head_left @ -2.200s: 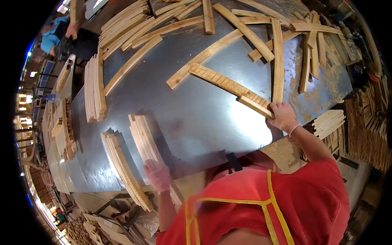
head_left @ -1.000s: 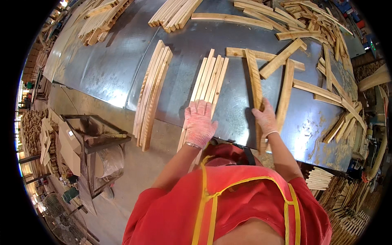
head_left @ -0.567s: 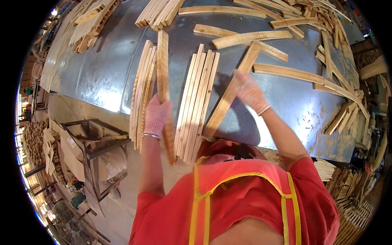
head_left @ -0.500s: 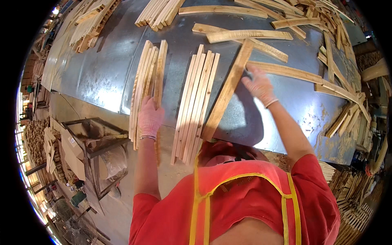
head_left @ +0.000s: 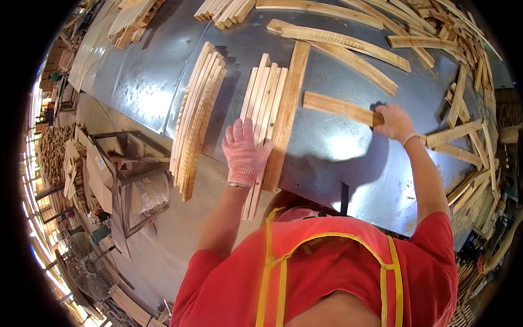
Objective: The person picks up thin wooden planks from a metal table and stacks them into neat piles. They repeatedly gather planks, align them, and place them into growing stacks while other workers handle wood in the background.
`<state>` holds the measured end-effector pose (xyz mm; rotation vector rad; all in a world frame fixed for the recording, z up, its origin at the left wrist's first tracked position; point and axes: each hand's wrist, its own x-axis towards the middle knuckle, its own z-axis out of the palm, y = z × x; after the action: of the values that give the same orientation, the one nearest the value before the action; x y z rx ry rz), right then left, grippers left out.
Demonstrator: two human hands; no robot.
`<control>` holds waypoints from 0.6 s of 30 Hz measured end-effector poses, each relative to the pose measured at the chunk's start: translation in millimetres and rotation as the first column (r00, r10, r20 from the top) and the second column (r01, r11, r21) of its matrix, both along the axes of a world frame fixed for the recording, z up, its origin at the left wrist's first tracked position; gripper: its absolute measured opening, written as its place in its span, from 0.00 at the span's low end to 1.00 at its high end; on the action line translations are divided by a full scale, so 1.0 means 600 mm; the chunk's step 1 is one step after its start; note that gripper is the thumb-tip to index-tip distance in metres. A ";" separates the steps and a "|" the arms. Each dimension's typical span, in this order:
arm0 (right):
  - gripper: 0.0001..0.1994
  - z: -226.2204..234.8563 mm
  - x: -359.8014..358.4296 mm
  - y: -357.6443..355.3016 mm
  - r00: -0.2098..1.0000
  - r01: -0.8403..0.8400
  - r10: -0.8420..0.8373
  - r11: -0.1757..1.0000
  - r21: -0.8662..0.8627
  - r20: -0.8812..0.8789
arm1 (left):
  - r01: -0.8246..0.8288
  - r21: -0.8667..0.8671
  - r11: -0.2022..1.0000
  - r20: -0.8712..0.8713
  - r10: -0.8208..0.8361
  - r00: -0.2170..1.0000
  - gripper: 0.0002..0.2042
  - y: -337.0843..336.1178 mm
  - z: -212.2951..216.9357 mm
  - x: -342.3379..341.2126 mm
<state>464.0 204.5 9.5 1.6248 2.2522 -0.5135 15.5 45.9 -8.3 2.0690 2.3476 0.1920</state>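
Note:
My gloved left hand point(head_left: 246, 151) lies with fingers spread on a row of pale wooden slats point(head_left: 263, 103), whose near ends overhang the table edge. Against the right side of that row lies a wider, browner board point(head_left: 289, 117). Off to the right, my gloved right hand point(head_left: 394, 122) is closed on the right end of a short wooden board point(head_left: 340, 108); its other end points left toward the row. Left of my left hand, a second stack of slats point(head_left: 199, 111) stands on edge, side by side.
Loose boards point(head_left: 348, 48) lie across the far side of the metal table point(head_left: 327, 163). A jumbled heap of wood point(head_left: 436, 32) fills the far right. More slat bundles point(head_left: 136, 22) lie far left. A metal-framed stand point(head_left: 122, 180) and a fan point(head_left: 90, 267) are at the lower left.
My left hand has left the left stack and moved right onto the middle row. The brown board now lies against that row. My right hand has moved right and grips another board.

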 end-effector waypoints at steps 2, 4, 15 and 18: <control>0.30 0.009 -0.007 -0.047 0.999 0.042 -0.042 0.999 0.004 -0.032 | -0.162 -0.181 0.970 0.132 0.187 0.973 0.50 0.008 -0.010 0.008; 0.30 0.015 -0.019 -0.090 0.995 0.097 -0.096 0.992 -0.079 0.010 | -0.143 -0.150 0.978 0.203 0.172 0.964 0.51 0.004 0.000 0.010; 0.31 0.002 -0.340 -0.200 0.125 0.244 -0.729 0.680 -0.692 -0.672 | -0.081 -0.257 0.963 0.138 0.120 0.983 0.49 -0.008 0.015 -0.071; 0.21 0.006 -0.464 -0.203 0.363 0.186 -0.705 0.695 -0.694 -0.609 | -0.068 -0.270 0.960 0.194 0.124 0.973 0.46 -0.007 0.012 -0.096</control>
<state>185.4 82.8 13.0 1.8895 1.6920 -2.3570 -42.0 41.4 -1.1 1.7261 2.2125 0.0883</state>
